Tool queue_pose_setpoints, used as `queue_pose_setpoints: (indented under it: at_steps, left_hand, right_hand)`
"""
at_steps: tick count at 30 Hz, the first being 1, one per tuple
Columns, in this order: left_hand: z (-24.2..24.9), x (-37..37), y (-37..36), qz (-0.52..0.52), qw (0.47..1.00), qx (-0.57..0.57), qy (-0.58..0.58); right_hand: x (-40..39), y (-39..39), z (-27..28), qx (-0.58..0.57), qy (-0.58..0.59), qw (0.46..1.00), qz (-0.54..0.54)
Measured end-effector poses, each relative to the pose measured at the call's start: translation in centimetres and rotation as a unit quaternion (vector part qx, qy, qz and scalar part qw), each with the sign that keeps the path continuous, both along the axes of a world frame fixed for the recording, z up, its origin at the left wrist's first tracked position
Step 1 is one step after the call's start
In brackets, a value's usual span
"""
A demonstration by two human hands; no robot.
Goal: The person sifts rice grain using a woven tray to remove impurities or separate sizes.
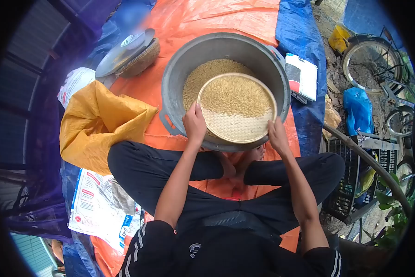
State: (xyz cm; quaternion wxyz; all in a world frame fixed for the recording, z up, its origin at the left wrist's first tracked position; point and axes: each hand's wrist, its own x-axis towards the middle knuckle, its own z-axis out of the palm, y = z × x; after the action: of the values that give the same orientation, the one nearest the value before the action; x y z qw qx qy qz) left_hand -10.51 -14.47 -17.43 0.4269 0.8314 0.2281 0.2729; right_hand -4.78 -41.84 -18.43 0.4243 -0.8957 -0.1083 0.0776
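Note:
A round woven tray [237, 125] is held over a large grey tub [172, 76]. Grain [237, 94] covers the far part of the tray, slightly blurred, while the near part shows bare weave. My left hand [194, 123] grips the tray's left rim, and my right hand [278, 134] grips its lower right rim. More grain [196, 83] lies in the tub below, partly hidden by the tray. The tub stands just beyond my crossed legs.
An orange tarp [216, 16] lies underneath. At left are a yellow-orange sack [94, 124], stacked round trays [143, 60] and a printed white sack [96, 203]. At right are a white package [304, 76], a blue bag [358, 111], a black crate [344, 184] and a bicycle [374, 64].

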Motion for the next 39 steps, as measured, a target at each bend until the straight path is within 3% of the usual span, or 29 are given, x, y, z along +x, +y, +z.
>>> queue_pose_setpoints:
  at_steps: [3, 5, 7, 14, 16, 18, 20, 24, 29, 31, 39]
  left_hand:
    - [0.8, 0.2, -1.0, 0.034, 0.995, 0.004, -0.099]
    - [0.9, 0.5, -1.1, 0.039, 0.994, 0.01, -0.099]
    - [0.6, 0.5, -0.6, -0.016, 1.0, 0.005, 0.008]
    - [-0.6, 0.3, 0.0, -0.056, 0.991, 0.024, 0.118]
    - [0.7, 0.4, -1.1, 0.0, 0.999, -0.005, -0.05]
    - [1.2, 0.6, -1.4, 0.006, 0.998, 0.005, -0.059]
    - [1.3, 0.9, -1.5, 0.012, 0.997, 0.018, -0.072]
    - [0.2, 0.5, -0.5, -0.025, 0.998, 0.011, 0.05]
    - [-0.2, 0.3, -0.4, -0.063, 0.988, 0.013, 0.137]
    - [0.6, 0.5, -1.4, -0.005, 0.995, 0.007, -0.099]
    - [-0.8, 0.8, -0.2, -0.044, 0.997, 0.028, 0.054]
  right_hand:
    - [-0.5, 0.7, 2.7, 0.063, -0.044, 0.997, -0.018]
    - [-0.1, 0.0, 1.6, 0.036, -0.036, 0.999, -0.013]
    - [0.2, -0.1, 1.0, -0.013, 0.006, 1.0, 0.005]
    - [0.1, -1.2, 0.5, -0.008, 0.016, 1.0, 0.005]
    - [-0.5, -0.2, 3.1, 0.023, 0.004, 1.0, -0.011]
    - [-0.5, -0.4, 3.1, 0.052, -0.01, 0.998, -0.03]
    - [0.3, -1.3, 0.4, 0.007, -0.008, 1.0, 0.0]
    - [0.2, -1.4, 0.2, -0.043, 0.044, 0.998, -0.004]
    - [0.1, -1.6, 0.4, -0.019, -0.01, 1.0, -0.003]
    - [-0.4, -0.6, 2.3, -0.001, -0.004, 1.0, -0.019]
    - [0.5, -1.0, -0.5, -0.052, -0.022, 0.998, -0.007]
